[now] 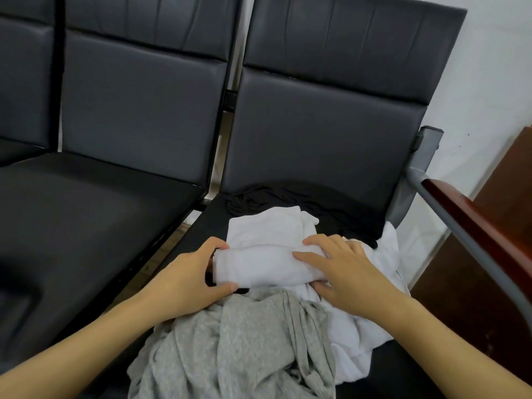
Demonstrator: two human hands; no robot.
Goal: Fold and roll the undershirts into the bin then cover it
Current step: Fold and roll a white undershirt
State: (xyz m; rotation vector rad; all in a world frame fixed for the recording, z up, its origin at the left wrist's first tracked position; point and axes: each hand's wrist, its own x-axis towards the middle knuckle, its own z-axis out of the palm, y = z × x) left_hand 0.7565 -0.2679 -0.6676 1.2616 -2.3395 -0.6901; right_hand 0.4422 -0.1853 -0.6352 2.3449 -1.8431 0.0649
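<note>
The right-hand seat (201,226) of a row of dark chairs carries the laundry. A grey undershirt (244,341) is heaped at its near edge, a black garment (288,197) lies against the backrest, and loose white cloth (383,254) sits towards the armrest side. In the middle lies a half-rolled white undershirt (259,266). The left hand (184,280) cups its left end; the right hand (342,272) lies over its right end, fingers spread. Uneven pressure could make the roll cone or spring loose. No bin is visible.
</note>
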